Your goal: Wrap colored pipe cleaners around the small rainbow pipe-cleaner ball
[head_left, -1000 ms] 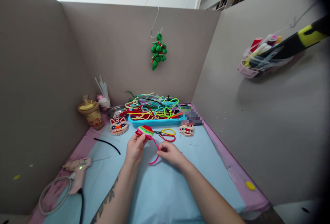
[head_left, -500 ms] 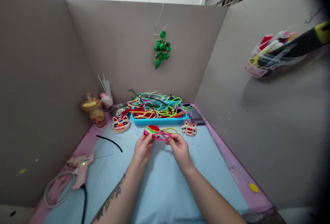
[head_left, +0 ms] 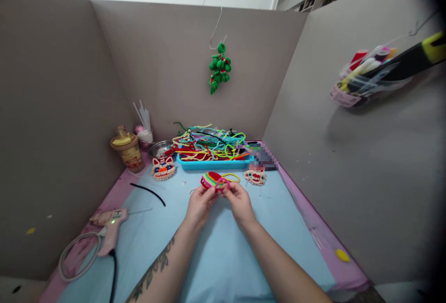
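Observation:
My left hand [head_left: 203, 201] is closed on a small rounded piece with rainbow stripes and a red centre [head_left: 210, 180], held just above the blue table cover. Close beside it, my right hand [head_left: 238, 199] pinches a pink strand [head_left: 223, 182] that loops at the piece's right side. A yellow loop [head_left: 234, 176] sticks out behind my right fingers. On either side rest two cream, red-trimmed animal-face pieces, one at the left [head_left: 163, 168] and one at the right [head_left: 255, 176].
Behind the hands is a blue tray [head_left: 216, 165] heaped with coloured strands. At the left are a lidded cup [head_left: 129, 153], a black strand [head_left: 149, 191] and a pink glue gun [head_left: 113, 231]. Grey partitions [head_left: 181, 70] surround the table; a pouch of tools [head_left: 362, 80] hangs right.
The striped piece and my left hand have shifted right, closer to my right hand. The pink strand, stretched out wide before, now forms a smaller loop against the piece.

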### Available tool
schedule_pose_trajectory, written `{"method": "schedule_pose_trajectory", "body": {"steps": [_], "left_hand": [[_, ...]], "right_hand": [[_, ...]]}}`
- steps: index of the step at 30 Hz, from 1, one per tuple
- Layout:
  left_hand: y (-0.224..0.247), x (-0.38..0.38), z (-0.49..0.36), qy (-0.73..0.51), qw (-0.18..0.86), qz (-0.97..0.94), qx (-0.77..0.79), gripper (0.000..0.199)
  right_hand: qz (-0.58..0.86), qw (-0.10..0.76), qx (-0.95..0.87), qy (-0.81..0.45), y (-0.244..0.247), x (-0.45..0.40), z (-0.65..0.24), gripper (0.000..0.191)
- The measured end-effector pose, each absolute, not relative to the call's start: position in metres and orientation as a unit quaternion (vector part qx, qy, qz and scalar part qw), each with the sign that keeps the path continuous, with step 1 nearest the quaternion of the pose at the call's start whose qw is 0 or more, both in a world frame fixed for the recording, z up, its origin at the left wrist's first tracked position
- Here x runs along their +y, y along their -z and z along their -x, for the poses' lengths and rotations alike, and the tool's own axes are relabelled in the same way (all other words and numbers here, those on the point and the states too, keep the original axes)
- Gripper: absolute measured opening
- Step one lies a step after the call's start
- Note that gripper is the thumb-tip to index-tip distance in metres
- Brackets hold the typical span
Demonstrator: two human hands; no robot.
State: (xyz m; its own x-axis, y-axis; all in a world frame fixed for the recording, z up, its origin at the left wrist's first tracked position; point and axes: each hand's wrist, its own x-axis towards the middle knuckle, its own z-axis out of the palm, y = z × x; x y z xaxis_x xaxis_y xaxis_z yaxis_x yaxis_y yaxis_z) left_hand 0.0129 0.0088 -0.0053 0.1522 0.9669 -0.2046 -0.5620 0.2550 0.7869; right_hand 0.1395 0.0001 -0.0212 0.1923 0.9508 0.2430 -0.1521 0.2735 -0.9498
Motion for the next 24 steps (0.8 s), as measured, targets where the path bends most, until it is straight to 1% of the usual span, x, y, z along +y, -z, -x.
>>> {"method": "schedule_pose_trajectory", "body": {"steps": [4, 9, 14, 16, 21, 24], "left_hand": [[0.008, 0.008, -0.018, -0.557, 0.673, -0.329, 0.360, 0.037], [0.011, 0.011, -0.014, -0.575, 0.614, -0.358, 0.405, 0.035], [0.011, 0.014, -0.009, -0.579, 0.613, -0.339, 0.417, 0.036], [0.012, 0.014, -0.010, -0.576, 0.607, -0.351, 0.420, 0.035], [0.014, 0.012, -0.011, -0.564, 0.568, -0.424, 0.423, 0.028], [0.011, 0.011, -0.010, -0.552, 0.557, -0.433, 0.444, 0.030]], "right_hand": [[0.472, 0.618, -0.520, -0.354, 0.020, 0.001, -0.139, 0.011], [0.501, 0.594, -0.548, -0.308, 0.018, 0.002, -0.147, 0.008], [0.498, 0.565, -0.614, -0.236, 0.017, 0.001, -0.155, 0.013], [0.498, 0.559, -0.623, -0.225, 0.018, 0.002, -0.156, 0.013], [0.499, 0.546, -0.627, -0.244, 0.024, 0.007, -0.158, 0.010], [0.496, 0.539, -0.642, -0.228, 0.025, 0.008, -0.160, 0.012]]}}
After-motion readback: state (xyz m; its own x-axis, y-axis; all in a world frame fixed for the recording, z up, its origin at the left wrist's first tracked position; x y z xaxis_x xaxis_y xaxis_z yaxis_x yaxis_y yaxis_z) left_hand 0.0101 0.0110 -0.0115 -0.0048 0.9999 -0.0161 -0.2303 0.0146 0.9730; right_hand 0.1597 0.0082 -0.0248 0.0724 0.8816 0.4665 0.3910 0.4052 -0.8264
